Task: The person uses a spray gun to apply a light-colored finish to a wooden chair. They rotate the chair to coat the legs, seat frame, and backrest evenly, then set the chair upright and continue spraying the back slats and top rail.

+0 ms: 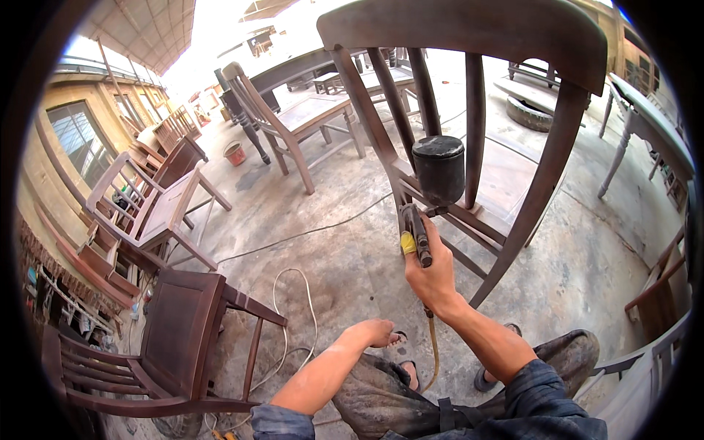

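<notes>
Left hand, at 6 o'clock, rests loosely open on the knee, holding nothing. Right hand grips the spray gun tight against the chair at 12; so close, stain could run.

My right hand is raised ahead with fingers wrapped tight in a grip, while my left hand hangs low, loosely curled and empty.

Furniture workshop: unfinished wooden chairs everywhere
</notes>
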